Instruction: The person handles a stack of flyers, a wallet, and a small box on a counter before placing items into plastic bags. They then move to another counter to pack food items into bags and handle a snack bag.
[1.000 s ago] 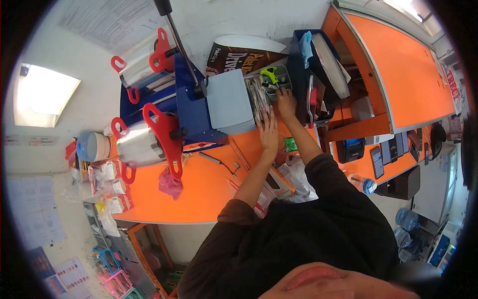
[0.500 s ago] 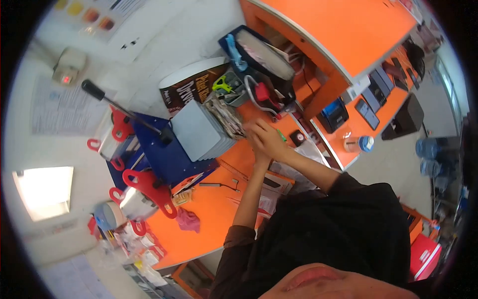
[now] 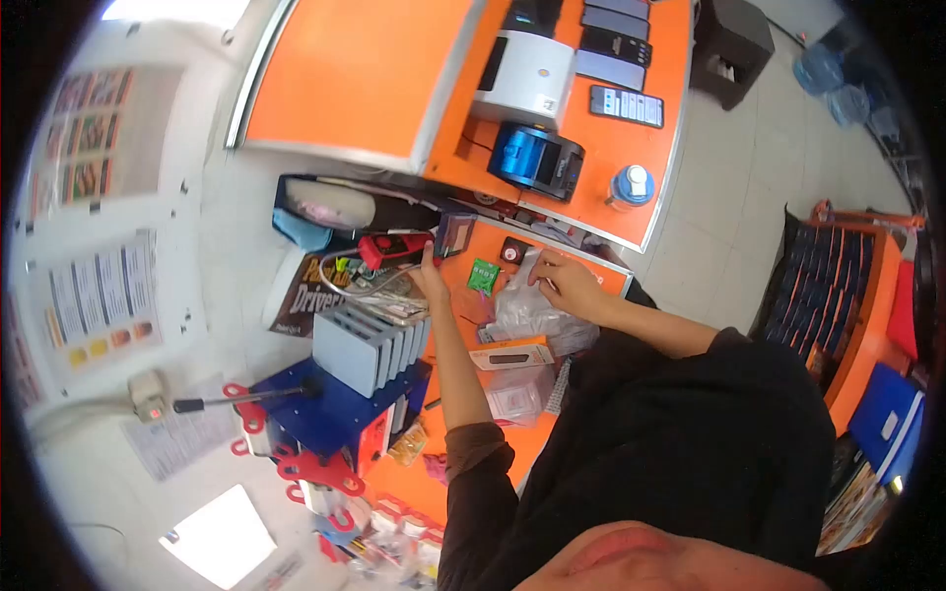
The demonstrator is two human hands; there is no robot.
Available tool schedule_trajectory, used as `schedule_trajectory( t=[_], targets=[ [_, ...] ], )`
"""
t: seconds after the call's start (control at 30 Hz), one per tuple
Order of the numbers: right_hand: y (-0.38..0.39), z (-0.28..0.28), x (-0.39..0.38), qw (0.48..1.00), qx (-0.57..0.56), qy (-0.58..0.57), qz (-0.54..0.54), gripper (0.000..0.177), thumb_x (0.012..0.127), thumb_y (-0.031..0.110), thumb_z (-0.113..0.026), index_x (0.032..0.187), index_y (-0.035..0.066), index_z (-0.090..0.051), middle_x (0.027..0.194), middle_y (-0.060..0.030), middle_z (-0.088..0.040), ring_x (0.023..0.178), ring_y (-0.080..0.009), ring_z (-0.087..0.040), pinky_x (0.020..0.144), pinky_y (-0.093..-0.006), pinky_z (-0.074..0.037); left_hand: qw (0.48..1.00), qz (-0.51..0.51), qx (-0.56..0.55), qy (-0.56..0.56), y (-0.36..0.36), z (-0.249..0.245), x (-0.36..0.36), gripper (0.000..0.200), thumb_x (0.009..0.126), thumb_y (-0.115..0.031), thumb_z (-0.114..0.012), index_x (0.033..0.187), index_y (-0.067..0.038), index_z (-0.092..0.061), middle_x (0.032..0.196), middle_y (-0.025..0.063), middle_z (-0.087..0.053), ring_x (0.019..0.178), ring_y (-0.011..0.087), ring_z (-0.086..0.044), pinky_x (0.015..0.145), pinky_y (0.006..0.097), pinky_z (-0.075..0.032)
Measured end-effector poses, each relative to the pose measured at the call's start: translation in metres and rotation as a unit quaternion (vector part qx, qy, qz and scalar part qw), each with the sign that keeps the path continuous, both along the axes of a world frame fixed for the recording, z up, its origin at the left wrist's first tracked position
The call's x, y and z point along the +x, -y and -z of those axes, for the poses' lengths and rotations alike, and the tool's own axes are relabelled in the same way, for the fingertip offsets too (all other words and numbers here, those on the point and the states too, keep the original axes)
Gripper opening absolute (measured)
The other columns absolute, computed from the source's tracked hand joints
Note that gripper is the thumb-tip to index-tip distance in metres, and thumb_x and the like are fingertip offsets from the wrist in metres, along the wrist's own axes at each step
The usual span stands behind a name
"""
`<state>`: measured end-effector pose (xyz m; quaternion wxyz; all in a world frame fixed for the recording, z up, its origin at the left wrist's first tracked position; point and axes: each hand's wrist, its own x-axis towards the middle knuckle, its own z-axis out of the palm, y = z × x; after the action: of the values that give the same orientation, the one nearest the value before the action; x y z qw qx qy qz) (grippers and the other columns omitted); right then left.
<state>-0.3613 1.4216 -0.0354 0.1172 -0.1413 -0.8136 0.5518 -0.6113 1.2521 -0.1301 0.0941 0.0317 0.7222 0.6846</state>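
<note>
My left hand reaches to the back of the orange desk, its fingers closed at the end of a red handheld device with a looping grey cable. A small dark picture box stands just beside those fingers. My right hand pinches the upper part of a clear plastic bag that rests on the desk. Between my hands lie a green packet and a small black box. Closer to my body is an orange-and-white box with a dark picture.
Left of my left arm, grey-blue blocks stand on a blue machine with a lever. A raised orange counter juts out at the back. A blue-and-black printer, a bottle and several phones sit further right.
The view has swung right. My hands, together before, are now apart: the left is at the red device, the right has taken hold of the plastic bag.
</note>
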Motion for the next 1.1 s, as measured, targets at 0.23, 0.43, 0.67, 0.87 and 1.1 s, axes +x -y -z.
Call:
schedule_trajectory(
  t=[0.23, 0.43, 0.67, 0.87, 1.1],
  targets=[
    [-0.034, 0.021, 0.011, 0.995, 0.055, 0.036, -0.068, 0.009, 0.075, 0.006, -0.055, 0.081, 0.005, -0.062, 0.089, -0.0116, -0.055, 0.084, -0.0297, -0.059, 0.072, -0.0412, -0.048, 0.999, -0.017, -0.016, 0.046, -0.009, -0.022, 0.009, 0.062, 0.081, -0.009, -0.067, 0.133, -0.011, -0.034, 0.123, 0.0107, -0.049, 0.104, 0.0236, -0.054, 0.084, 0.0347, -0.05],
    [-0.059, 0.034, 0.035, 0.986, 0.097, 0.063, -0.116, 0.009, 0.074, 0.008, -0.059, 0.081, 0.006, -0.064, 0.088, -0.0122, -0.057, 0.083, -0.0321, -0.06, 0.073, -0.043, -0.049, 1.0, -0.009, -0.011, 0.017, 0.0, -0.016, 0.007, 0.067, 0.081, -0.013, -0.07, 0.135, -0.006, -0.031, 0.119, 0.0085, -0.052, 0.098, 0.0176, -0.052, 0.08, 0.0283, -0.044],
    [-0.066, 0.038, 0.042, 0.974, 0.14, 0.116, -0.132, 0.011, 0.077, 0.01, -0.056, 0.084, 0.008, -0.064, 0.087, -0.0088, -0.058, 0.086, -0.0304, -0.06, 0.073, -0.0427, -0.049, 0.995, 0.02, 0.011, 0.094, 0.008, -0.028, 0.004, 0.078, 0.08, -0.011, -0.07, 0.141, -0.006, -0.022, 0.13, 0.0111, -0.044, 0.111, 0.0205, -0.046, 0.095, 0.0301, -0.036],
    [-0.071, 0.042, 0.073, 0.979, 0.128, 0.116, -0.104, 0.011, 0.078, 0.012, -0.056, 0.083, 0.006, -0.063, 0.089, -0.0136, -0.06, 0.082, -0.0341, -0.061, 0.074, -0.0443, -0.049, 0.998, -0.016, -0.057, -0.012, 0.004, -0.031, 0.018, 0.076, 0.081, -0.015, -0.07, 0.14, -0.002, -0.023, 0.129, 0.0139, -0.043, 0.111, 0.0227, -0.046, 0.096, 0.0318, -0.035],
    [-0.109, 0.072, 0.169, 0.968, 0.113, 0.22, -0.039, 0.015, 0.079, 0.01, -0.056, 0.088, 0.002, -0.064, 0.083, -0.014, -0.062, 0.082, -0.0296, -0.061, 0.072, -0.0406, -0.048, 0.926, -0.124, -0.026, -0.357, -0.064, -0.127, 0.154, 0.053, 0.092, -0.03, -0.053, 0.127, 0.006, -0.035, 0.121, 0.019, -0.044, 0.116, 0.0271, -0.045, 0.099, 0.0398, -0.037]
  ],
)
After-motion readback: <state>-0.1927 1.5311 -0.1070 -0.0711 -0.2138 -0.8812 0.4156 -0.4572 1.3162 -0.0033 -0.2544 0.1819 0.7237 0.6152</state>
